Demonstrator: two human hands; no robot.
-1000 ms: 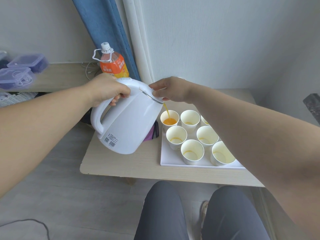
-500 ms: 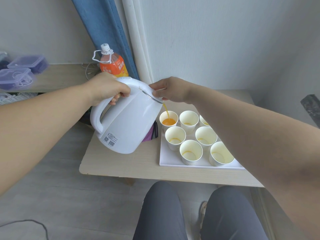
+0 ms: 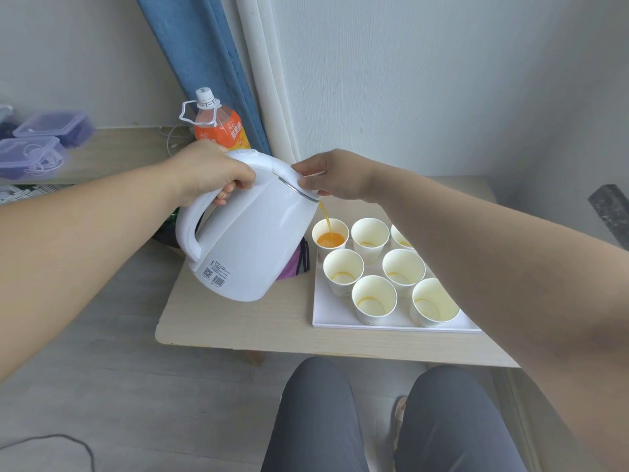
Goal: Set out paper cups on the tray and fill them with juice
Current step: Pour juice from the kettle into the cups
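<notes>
Left hand point(image 3: 218, 175) curls round the tilted kettle's point(image 3: 252, 243) handle, right hand point(image 3: 335, 175) touches its lid, grip unclear; juice falls into the tray's point(image 3: 332, 315) 11 o'clock cup point(image 3: 330, 235), next cup point(image 3: 370, 235) at its 3 o'clock.

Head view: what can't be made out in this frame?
Head view only.
- White plastic kettle: opaque wall hides how full it is.
- Rear-right white paper cup: right forearm covers most; fill unknown.
- Purple item: kettle hides most.
- Right hand: fingertips behind kettle lid; grip unclear.
</notes>
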